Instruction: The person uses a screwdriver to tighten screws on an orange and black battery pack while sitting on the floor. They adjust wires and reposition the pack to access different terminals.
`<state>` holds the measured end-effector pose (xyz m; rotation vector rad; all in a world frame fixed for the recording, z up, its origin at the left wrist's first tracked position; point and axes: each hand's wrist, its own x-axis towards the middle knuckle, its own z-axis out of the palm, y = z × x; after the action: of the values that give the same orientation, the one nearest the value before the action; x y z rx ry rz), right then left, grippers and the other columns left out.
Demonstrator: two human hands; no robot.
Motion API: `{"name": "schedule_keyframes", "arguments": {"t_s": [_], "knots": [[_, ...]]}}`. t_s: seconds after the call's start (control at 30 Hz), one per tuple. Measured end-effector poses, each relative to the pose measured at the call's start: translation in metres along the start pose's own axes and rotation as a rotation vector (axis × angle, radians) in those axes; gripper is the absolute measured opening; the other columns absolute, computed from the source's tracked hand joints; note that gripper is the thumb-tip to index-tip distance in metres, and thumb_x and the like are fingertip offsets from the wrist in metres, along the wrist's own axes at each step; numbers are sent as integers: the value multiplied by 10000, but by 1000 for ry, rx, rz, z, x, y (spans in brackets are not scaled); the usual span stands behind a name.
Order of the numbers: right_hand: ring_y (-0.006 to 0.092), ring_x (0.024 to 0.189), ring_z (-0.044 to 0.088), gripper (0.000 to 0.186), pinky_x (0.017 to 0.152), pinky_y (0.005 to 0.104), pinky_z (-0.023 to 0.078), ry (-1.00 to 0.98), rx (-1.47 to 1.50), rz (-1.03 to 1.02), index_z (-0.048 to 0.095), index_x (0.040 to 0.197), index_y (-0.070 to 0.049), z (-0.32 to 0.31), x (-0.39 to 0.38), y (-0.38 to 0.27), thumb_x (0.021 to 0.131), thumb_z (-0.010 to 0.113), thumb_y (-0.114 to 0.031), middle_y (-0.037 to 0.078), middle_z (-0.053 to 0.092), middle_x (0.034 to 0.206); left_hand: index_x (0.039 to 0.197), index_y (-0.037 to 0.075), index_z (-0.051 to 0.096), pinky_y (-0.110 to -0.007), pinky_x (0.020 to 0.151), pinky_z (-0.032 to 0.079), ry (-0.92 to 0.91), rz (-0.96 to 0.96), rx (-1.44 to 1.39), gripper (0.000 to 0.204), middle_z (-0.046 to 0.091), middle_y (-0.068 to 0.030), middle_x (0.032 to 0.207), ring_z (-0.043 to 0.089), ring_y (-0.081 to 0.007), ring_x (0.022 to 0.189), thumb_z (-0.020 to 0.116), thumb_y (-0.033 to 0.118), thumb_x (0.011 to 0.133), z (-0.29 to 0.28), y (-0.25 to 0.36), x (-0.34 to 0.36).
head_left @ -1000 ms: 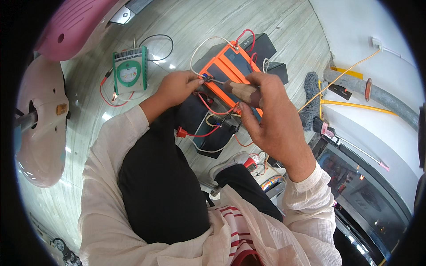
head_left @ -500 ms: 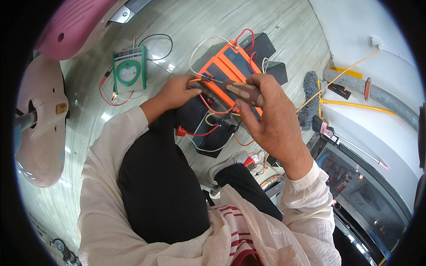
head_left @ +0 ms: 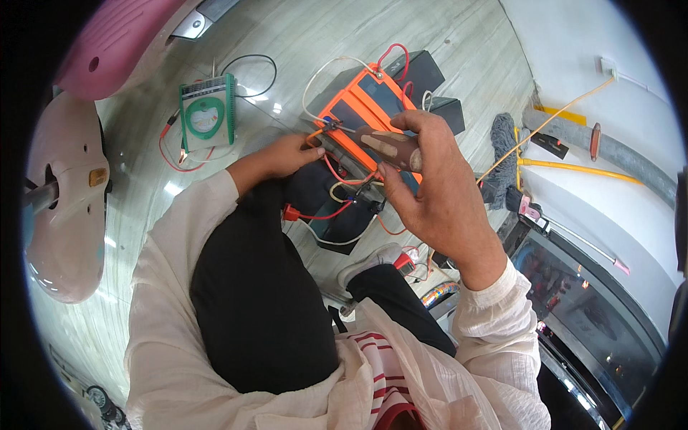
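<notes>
My right hand (head_left: 451, 193) grips a screwdriver (head_left: 390, 147) by its worn brown handle, thumb below and fingers over the top. Its shaft points left to a bolted terminal (head_left: 331, 125) at the near-left corner of an orange-topped battery (head_left: 362, 107). A white wire (head_left: 309, 92) meets that terminal. Beside it, my left hand (head_left: 290, 154) pinches a short orange wire (head_left: 312, 135) that runs to the same terminal; the fingertips are partly hidden. A red wire (head_left: 331, 169) loops below the battery's near side. The screwdriver's tip is too small to make out.
A green-and-white charger (head_left: 208, 115) with clip leads lies on the floor at left. Dark batteries (head_left: 419, 72) stand behind, and another (head_left: 344, 229) nearer my foot. A red connector (head_left: 291, 212) lies by my knee. Pink scooter bodywork (head_left: 118, 43) fills the upper left; a grey mop (head_left: 502, 158) is at right.
My right hand has shifted slightly left and its index finger has lifted and straightened along the handle. The left hand has tilted a little; the screwdriver stays at the terminal.
</notes>
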<state>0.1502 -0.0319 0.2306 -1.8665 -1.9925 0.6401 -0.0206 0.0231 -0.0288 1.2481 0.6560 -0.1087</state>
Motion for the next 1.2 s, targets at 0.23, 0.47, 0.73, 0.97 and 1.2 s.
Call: {"name": "schedule_keyframes", "arguments": {"t_s": [0.23, 0.47, 0.73, 0.97, 1.2], "knots": [[370, 931, 632, 402, 759, 397, 514, -176, -122, 249, 508, 1170, -18, -2, -6, -3, 844, 733, -83, 168, 613, 1033, 1148, 0, 695, -315, 809, 508, 212, 173, -74, 386, 737, -105, 957, 672, -153, 880, 637, 331, 960, -5, 8, -4], [344, 745, 650, 363, 630, 393, 526, 35, -85, -8, 523, 1061, -35, 5, -2, -1, 848, 759, -211, 145, 628, 890, 1075, -5, 720, -309, 687, 508, 285, 141, -32, 354, 721, -81, 800, 657, -146, 716, 624, 317, 963, -3, 12, -1], [360, 889, 680, 331, 703, 394, 539, -31, -109, 176, 549, 1087, -24, -1, -2, -10, 850, 754, -129, 167, 657, 962, 991, -42, 712, -287, 620, 482, 256, 79, -123, 350, 646, -55, 705, 601, -113, 644, 585, 284, 986, 3, 27, -5], [340, 902, 682, 418, 706, 380, 540, -191, -214, 368, 530, 1139, -13, 2, -2, -14, 829, 778, -143, 159, 659, 1007, 1000, -47, 704, -286, 612, 478, 266, 89, -132, 351, 627, -48, 690, 585, -112, 632, 581, 282, 988, 4, 26, -5], [315, 769, 676, 365, 610, 365, 523, 51, -83, -164, 554, 1024, -38, 7, 1, -1, 812, 805, -199, 114, 662, 859, 1014, -44, 704, -285, 615, 485, 261, 71, -129, 347, 628, -45, 701, 585, -110, 635, 583, 281, 990, 3, 27, -5]]}}
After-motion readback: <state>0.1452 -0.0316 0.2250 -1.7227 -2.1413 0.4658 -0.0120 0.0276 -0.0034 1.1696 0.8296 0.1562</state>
